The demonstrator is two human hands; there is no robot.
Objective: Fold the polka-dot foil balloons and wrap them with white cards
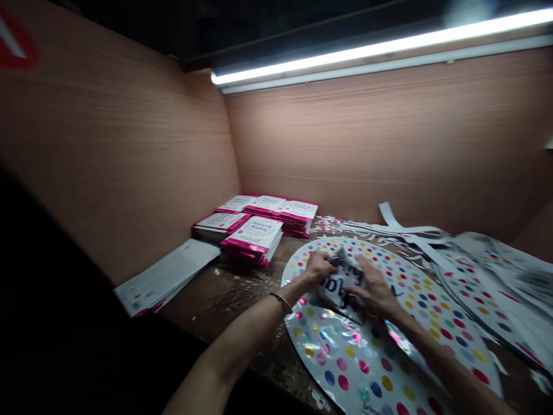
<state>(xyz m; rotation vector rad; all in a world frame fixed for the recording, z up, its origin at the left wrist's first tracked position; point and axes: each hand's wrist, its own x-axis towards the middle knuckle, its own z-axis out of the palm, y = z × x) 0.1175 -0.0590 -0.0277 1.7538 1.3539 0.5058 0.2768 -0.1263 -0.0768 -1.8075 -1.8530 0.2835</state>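
A large round foil balloon (337, 351), white with many coloured dots, lies flat on the worktop beneath both hands. Its middle is gathered into a crumpled, shiny fold with dark lettering. My left hand (318, 268), with a thin bracelet at the wrist, is closed on the left end of this fold. From the right, my right hand (375, 288) grips the other side of the fold, thumb and fingers around it and slightly blurred by motion.
Stacks of pink-and-white packets (254, 233) stand at the back left. Flat white sleeves (168, 274) lie nearer the left wall. White strips (415, 233) and paper scraps lie behind the balloon, with more dotted balloons (479, 288) at the right. A tube light (380, 46) hangs above.
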